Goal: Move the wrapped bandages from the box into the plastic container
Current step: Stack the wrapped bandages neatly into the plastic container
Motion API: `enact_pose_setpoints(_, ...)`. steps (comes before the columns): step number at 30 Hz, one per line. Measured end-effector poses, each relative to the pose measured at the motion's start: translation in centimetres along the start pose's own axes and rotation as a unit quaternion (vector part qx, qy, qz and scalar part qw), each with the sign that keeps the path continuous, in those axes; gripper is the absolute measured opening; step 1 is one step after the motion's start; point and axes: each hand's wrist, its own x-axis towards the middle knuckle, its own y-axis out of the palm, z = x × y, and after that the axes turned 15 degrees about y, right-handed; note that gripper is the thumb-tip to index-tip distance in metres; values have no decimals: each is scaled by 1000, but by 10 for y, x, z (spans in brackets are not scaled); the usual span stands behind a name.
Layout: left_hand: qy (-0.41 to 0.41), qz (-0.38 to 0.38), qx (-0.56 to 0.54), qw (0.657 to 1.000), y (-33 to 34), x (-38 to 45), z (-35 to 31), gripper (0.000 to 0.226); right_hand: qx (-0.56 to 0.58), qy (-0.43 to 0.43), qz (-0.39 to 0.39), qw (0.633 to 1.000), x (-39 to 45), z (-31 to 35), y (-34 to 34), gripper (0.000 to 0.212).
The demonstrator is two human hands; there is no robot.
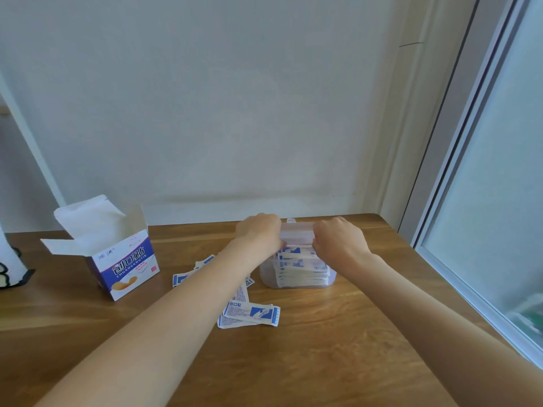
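both hands are over the plastic container (296, 277), which stands on the wooden bench (338, 333) near the wall, already packed with wrapped bandages (299, 267) stacked on edge so that many fit side by side. the left hand (260, 232) sits at the container's left rim and the right hand (338, 239) at its right rim, each with its back to the camera, so the fingers are curled down out of sight; they seem to be gripping the translucent lid (295, 230) that stands up at the far side, but i cannot tell for certain whether they clamp it or only press on it. holding it from both sides would keep the lid level as it comes down, which suggests that closing or steadying the container is the step in hand. the task does not look finished, though: several loose bandages (252, 314) lie flat on the bench just left of and in front of the container, partly under the left forearm, apart from the container's wall. the bandage box (126, 268) stands well to the left, its flaps open and a white paper liner (88, 218) rising from it; whether any bandages remain inside is hidden. next, the loose ones likely need gathering and slipping in upright, since the stack leaves little room.
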Motion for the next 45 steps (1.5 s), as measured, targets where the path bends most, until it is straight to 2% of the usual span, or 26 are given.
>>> enact_pose_setpoints(4,19,-129,-27,991,-12,-27,10,21,85,-72,-78,991,-21,10,-15,20)
enact_pose_setpoints(6,22,-143,-45,988,-13,-50,21,21,110,-154,-29,981,-39,23,-13,22)
enact_pose_setpoints(9,19,-91,-88,992,-2,-81,41,17,53,-204,109,971,-60,43,9,25)
enact_pose_setpoints(12,67,6,-112,991,18,-104,53,8,0,-206,154,966,-67,50,31,29)
enact_pose_setpoints(15,109,61,-125,984,33,-115,56,28,64,-181,170,967,-70,55,38,31)
enact_pose_setpoints(18,121,67,-102,985,37,-119,52,31,128,-139,185,964,-71,58,35,29)
enact_pose_setpoints(21,111,41,-109,987,35,-123,52,21,206,-90,191,955,-70,57,31,16)
enact_pose_setpoints(24,75,20,-193,978,31,-128,58,8,272,-59,199,940,-70,58,25,27)
enact_pose_setpoints(26,34,-2,-310,950,27,-133,62,11,348,-17,219,912,-73,61,22,34)
enact_pose_setpoints(27,13,-11,-356,934,26,-136,66,13,399,7,251,882,-76,64,20,35)
enact_pose_setpoints(30,-52,-31,-435,899,25,-146,71,21,540,35,357,762,-83,73,23,22)
enact_pose_setpoints(31,-70,-39,-450,889,25,-148,72,23,552,37,368,748,-85,75,26,16)
enact_pose_setpoints(34,-111,-62,-430,894,25,-153,75,22,554,74,343,755,-85,84,33,10)
enact_pose_setpoints(37,-164,-91,-403,896,25,-155,82,19,614,103,332,709,-80,89,32,7)
enact_pose_setpoints(39,-174,-74,-385,903,23,-156,86,24,623,94,366,685,-79,92,31,11)
enact_pose_setpoints(41,-135,-21,-377,916,23,-156,85,34,598,79,410,684,-82,96,31,11)
enact_pose_setpoints(43,-74,39,-397,914,22,-157,78,30,585,67,408,698,-86,101,32,9)
enact_pose_setpoints(44,-52,56,-396,915,21,-157,75,28,579,66,377,720,-87,102,31,6)
enact_pose_setpoints(45,-41,60,-387,919,20,-155,76,24,558,68,326,760,-86,102,29,5)
